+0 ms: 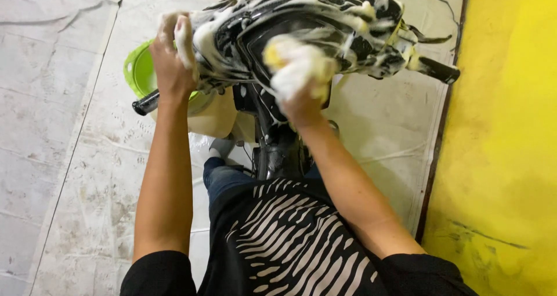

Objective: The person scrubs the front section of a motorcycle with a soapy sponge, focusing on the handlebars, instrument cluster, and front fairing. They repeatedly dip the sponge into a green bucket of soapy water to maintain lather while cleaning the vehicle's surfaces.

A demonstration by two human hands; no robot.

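Soapy black motorcycle front (301,23), right hand (299,93) grip closed on yellow sponge (296,61) pressed mid-cowl, left hand (171,58) grip wrapped over cowl's left edge — green bucket (139,73) just beyond, left handlebar (146,103) below.

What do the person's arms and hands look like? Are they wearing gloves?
No gloves. Both arms are bare from short black sleeves down. The left hand has white soap foam on its fingers. The right hand is mostly covered in foam. The black shirt has pale wavy stripes.
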